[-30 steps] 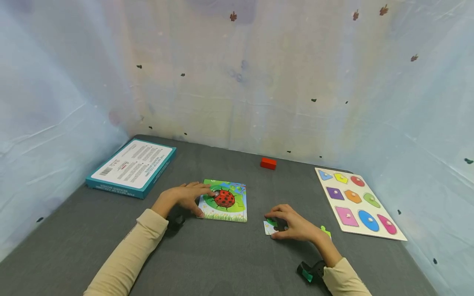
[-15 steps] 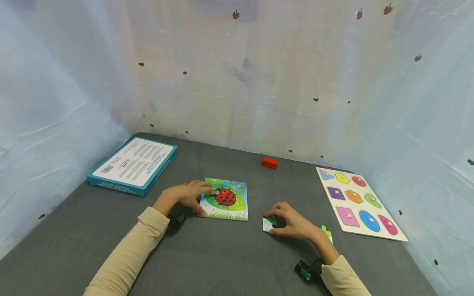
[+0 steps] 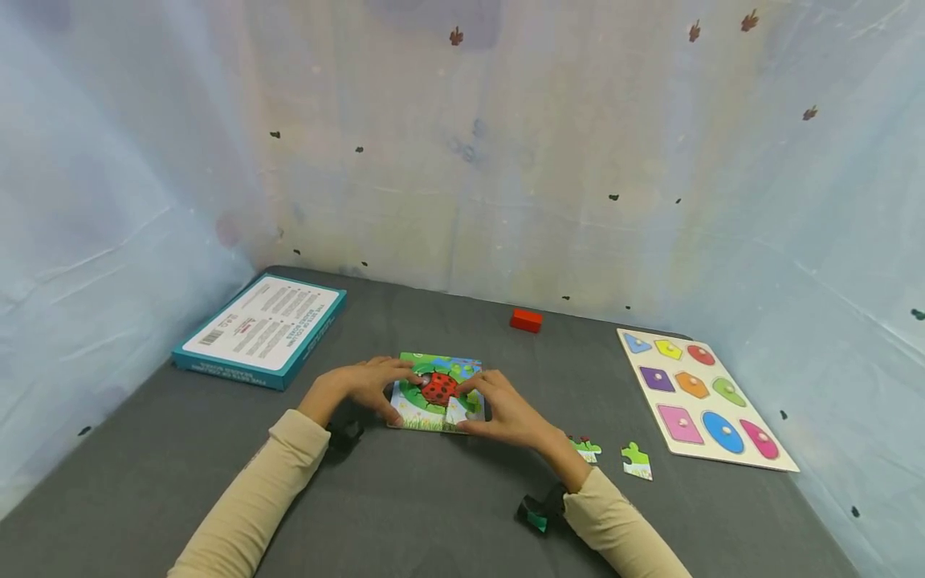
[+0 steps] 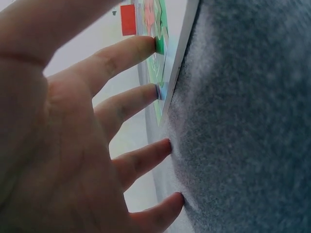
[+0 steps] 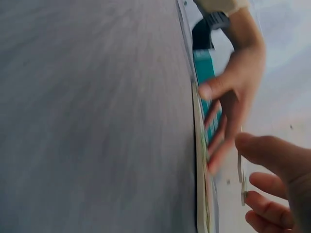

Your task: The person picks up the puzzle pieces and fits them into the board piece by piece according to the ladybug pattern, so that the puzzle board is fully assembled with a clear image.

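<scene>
A ladybug jigsaw board [image 3: 438, 361] lies flat on the dark grey tabletop. My left hand [image 3: 361, 385] rests at its left side, fingers spread and loosely bent. In the left wrist view two fingertips touch the board [image 4: 181, 34], and two lower ones meet the table covering. Over the board's near right part, my right hand [image 3: 511, 413] pinches a white-and-green puzzle piece [image 3: 455, 411] between thumb and fingers. The right wrist view shows this piece [image 5: 240, 167] edge-on, apart from the board. Two loose puzzle pieces, one [image 3: 587, 449] and another [image 3: 637, 462], lie to the right.
A teal-edged box [image 3: 260, 329] lies at the back left. Farther back stands a red block [image 3: 526, 320]. On the right is a cream shape board [image 3: 711, 401] with several coloured knobbed shapes. A pale curtain [image 3: 462, 160] encloses the table's back and sides.
My right hand has moved left with the puzzle piece, from the table to over the ladybug board. Loose pieces it covered now show. The left hand has stayed in place.
</scene>
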`<action>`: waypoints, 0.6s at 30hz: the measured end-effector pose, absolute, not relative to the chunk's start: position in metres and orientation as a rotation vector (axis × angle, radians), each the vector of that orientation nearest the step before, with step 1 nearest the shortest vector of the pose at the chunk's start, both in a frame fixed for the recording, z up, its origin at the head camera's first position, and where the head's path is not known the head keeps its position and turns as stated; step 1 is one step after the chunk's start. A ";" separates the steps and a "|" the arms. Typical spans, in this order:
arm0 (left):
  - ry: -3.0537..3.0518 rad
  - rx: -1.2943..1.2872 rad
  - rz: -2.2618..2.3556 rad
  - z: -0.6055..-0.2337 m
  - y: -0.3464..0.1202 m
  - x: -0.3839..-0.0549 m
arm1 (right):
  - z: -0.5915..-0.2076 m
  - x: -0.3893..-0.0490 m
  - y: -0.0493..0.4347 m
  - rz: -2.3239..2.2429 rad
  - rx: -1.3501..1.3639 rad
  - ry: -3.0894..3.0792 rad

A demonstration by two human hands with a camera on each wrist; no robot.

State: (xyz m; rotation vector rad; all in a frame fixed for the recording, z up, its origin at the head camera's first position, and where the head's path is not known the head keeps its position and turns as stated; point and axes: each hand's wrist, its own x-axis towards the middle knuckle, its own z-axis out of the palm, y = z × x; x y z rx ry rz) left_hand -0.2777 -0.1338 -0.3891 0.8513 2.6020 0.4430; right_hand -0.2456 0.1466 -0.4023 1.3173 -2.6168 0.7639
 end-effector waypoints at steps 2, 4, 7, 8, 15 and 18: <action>2.595 0.864 0.454 -0.390 -0.135 -0.278 | -0.403 -0.248 0.131 0.783 1.339 -2.601; 2.586 0.877 0.476 -0.389 -0.136 -0.278 | -0.404 -0.251 0.118 0.786 1.352 -2.601; 2.574 0.893 0.514 -0.389 -0.138 -0.278 | -0.407 -0.256 0.103 0.778 1.379 -2.599; 2.574 0.893 0.527 -0.389 -0.139 -0.278 | -0.408 -0.257 0.100 0.777 1.386 -2.595; 2.579 0.891 0.579 -0.388 -0.140 -0.279 | -0.415 -0.269 0.083 0.808 1.479 -2.509; 2.593 0.909 0.584 -0.390 -0.140 -0.280 | -0.418 -0.274 0.078 0.886 1.541 -2.431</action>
